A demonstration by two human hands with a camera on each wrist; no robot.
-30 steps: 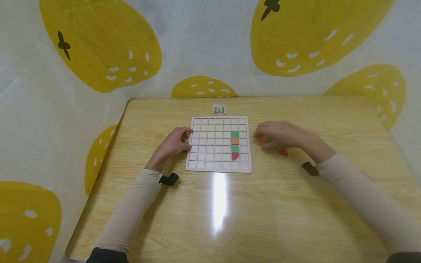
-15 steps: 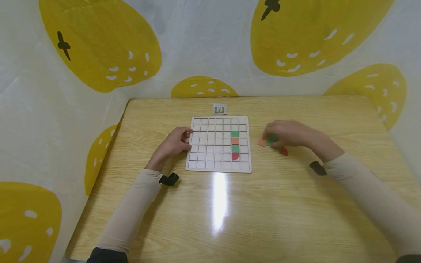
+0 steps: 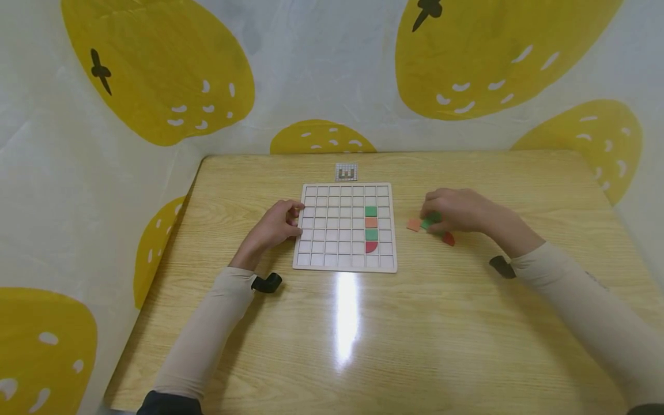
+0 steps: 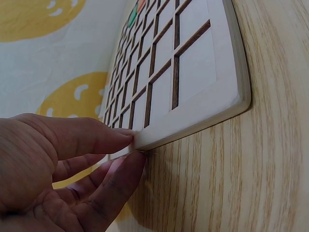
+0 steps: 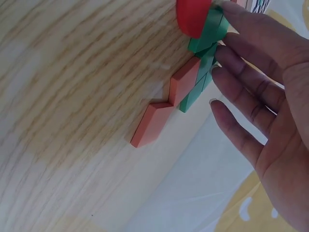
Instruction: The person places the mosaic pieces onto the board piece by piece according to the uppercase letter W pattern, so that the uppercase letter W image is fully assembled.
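Note:
In the head view, my left hand (image 3: 275, 225) holds the left edge of a pale wooden grid board (image 3: 326, 270), thumb and fingertips on its rim. The left wrist view shows those fingertips (image 4: 128, 162) against the board's edge. Along one column of the board lie green, orange, green and rounded red tiles (image 3: 370, 246). To the board's right, my right hand (image 3: 453, 210) is over a small group of loose tiles, its fingers loosely extended. Its fingertips touch green tiles (image 5: 195, 94); orange tiles (image 5: 152, 125) and a rounded red tile (image 5: 193, 18) lie beside them.
A small pattern card (image 3: 346, 172) lies behind the board. The wooden table (image 3: 415, 334) extends in front, with a bright light reflection on it. White cloth with yellow fruit shapes (image 3: 181, 69) hangs at the back and left.
My right hand has moved right, away from the board, uncovering an orange tile and part of the green ones. The left hand and the board have stayed put.

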